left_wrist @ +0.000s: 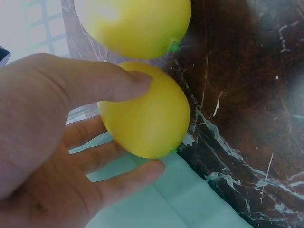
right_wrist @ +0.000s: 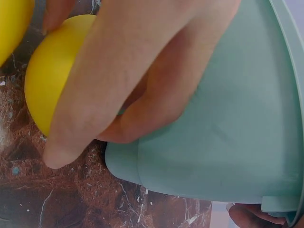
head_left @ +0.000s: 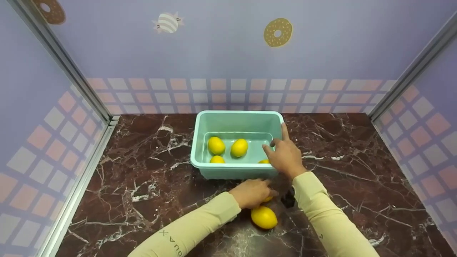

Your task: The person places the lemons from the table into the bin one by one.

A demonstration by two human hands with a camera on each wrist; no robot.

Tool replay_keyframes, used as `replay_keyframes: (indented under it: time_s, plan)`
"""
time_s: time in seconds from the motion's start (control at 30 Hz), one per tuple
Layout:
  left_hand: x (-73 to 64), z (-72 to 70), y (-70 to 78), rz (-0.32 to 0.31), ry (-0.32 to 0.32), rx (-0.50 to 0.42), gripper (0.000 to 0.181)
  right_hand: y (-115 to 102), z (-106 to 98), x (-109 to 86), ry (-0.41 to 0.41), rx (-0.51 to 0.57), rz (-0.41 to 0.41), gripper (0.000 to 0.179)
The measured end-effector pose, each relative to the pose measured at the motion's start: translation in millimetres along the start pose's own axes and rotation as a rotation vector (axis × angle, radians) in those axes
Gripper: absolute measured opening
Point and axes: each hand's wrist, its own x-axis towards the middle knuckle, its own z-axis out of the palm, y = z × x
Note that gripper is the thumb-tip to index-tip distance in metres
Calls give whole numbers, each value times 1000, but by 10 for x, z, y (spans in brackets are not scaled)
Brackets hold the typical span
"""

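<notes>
A mint-green plastic bin (head_left: pixel 234 165) stands on the marble-patterned table with several yellow lemons (head_left: pixel 239 147) inside. My right hand (head_left: pixel 286 156) holds its right rim, thumb on the inner side and index finger stretched along the edge. Just outside the bin's front wall, my left hand (head_left: pixel 251 193) grips a lemon (left_wrist: pixel 147 118), thumb across it and fingers behind. From the head, that lemon is mostly hidden by the hand. Another lemon (head_left: pixel 264 217) lies on the table close beside it, nearer to me. The right wrist view shows the left hand at the lemon, beside the bin wall.
Purple patterned walls (head_left: pixel 221 53) enclose the table at the back and both sides. The bin sits near the back wall. Marble tabletop (head_left: pixel 142 171) extends to the left and right of it.
</notes>
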Motion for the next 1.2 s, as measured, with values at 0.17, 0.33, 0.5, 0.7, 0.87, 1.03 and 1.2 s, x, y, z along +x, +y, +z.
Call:
replay_keyframes:
  time_s: [0.17,0.33,0.5,0.7,0.87,1.03,1.2]
  plan:
    - [4,25,-3,-3,15,20,36,-5,-4,0,-3,-5,-3,51]
    - [-7,36,-10,-9,23,14,37,-2,-1,0,4,-5,-5,50]
    - [-15,39,-21,-13,30,20,38,-4,-1,-3,11,-11,-11,48]
    - [-30,26,-27,-8,34,53,36,7,-3,2,-3,3,-6,51]
    - [-42,13,-29,-10,25,50,37,7,-4,2,-7,0,-3,52]
    - [-48,-15,-31,-10,17,45,35,2,-2,-1,-2,-7,-6,51]
    - [-61,-58,-37,-16,8,35,34,7,3,7,-1,-9,-8,50]
